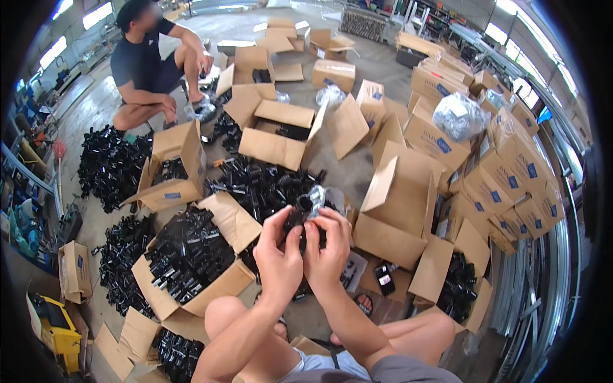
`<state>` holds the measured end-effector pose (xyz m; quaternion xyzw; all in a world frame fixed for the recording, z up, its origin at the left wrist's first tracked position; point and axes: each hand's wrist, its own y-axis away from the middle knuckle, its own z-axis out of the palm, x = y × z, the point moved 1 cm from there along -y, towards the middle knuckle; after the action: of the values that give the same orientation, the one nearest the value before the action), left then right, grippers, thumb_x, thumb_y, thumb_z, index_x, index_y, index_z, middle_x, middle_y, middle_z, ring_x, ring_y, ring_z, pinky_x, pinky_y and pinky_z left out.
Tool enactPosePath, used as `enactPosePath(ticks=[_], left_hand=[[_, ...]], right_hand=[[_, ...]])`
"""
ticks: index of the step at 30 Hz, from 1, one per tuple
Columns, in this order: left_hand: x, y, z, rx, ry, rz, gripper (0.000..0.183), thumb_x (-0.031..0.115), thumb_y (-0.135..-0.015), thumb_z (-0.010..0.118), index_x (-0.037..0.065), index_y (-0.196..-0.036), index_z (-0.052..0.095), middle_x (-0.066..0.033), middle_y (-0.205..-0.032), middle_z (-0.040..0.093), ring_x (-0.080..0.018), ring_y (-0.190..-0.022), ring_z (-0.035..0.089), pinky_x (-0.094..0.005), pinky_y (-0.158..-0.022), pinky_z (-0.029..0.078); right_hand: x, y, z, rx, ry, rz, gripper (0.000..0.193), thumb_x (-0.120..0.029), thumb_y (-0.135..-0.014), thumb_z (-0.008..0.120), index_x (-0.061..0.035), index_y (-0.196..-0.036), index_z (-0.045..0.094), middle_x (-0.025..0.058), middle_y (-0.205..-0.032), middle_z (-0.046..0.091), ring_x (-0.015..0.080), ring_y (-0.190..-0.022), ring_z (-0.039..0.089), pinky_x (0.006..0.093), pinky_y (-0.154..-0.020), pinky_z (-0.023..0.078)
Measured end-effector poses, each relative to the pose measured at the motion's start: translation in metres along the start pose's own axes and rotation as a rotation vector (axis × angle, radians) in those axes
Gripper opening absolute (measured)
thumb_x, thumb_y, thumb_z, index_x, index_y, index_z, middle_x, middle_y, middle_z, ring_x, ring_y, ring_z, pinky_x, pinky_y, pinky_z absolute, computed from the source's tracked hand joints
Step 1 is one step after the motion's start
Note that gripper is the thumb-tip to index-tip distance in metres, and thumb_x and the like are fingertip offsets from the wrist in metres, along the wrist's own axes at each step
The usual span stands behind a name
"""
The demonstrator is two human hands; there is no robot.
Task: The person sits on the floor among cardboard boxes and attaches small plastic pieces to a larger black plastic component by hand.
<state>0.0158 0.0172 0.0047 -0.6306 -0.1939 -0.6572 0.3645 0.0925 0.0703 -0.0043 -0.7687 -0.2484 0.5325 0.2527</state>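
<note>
both hands meet above the person's knees: the left hand and right hand pinch one small black plastic part with a crumpled clear bag at its top. just left, an open cardboard box brims with black parts. another person squats at the floor's far left.
</note>
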Motion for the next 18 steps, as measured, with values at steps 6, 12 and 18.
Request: enactPosePath(ticks=[6,12,18], left_hand=[[-0.002,0.001,-0.001,0.000,0.090,-0.046,0.032,-0.005,-0.096,0.062,-0.005,-0.128,0.060,-0.0144,-0.118,0.070,-0.0171,-0.108,0.068,-0.0302,-0.093,0.053],[-0.010,0.001,-0.005,-0.015,0.148,-0.099,0.033,-0.006,-0.095,0.062,-0.006,-0.128,0.059,-0.0176,-0.122,0.069,-0.0187,-0.112,0.067,-0.0319,-0.097,0.052],[-0.006,0.001,-0.005,-0.010,0.139,-0.082,0.032,-0.005,-0.095,0.062,-0.006,-0.127,0.059,-0.0174,-0.123,0.069,-0.0183,-0.111,0.066,-0.0317,-0.097,0.052]], right_hand=[[-0.004,0.002,-0.001,0.017,-0.035,0.025,0.012,-0.009,-0.088,0.074,-0.0024,-0.097,0.070,0.0155,-0.108,0.067,0.0338,-0.103,0.062,0.0431,-0.092,0.050],[-0.015,0.007,-0.005,-0.038,0.001,0.009,0.015,-0.007,-0.090,0.071,0.0007,-0.102,0.072,0.0148,-0.109,0.068,0.0332,-0.104,0.063,0.0428,-0.092,0.050],[-0.016,0.003,-0.004,-0.025,-0.042,0.033,0.016,-0.008,-0.091,0.071,0.0003,-0.105,0.069,0.0152,-0.109,0.068,0.0341,-0.104,0.063,0.0423,-0.092,0.050]])
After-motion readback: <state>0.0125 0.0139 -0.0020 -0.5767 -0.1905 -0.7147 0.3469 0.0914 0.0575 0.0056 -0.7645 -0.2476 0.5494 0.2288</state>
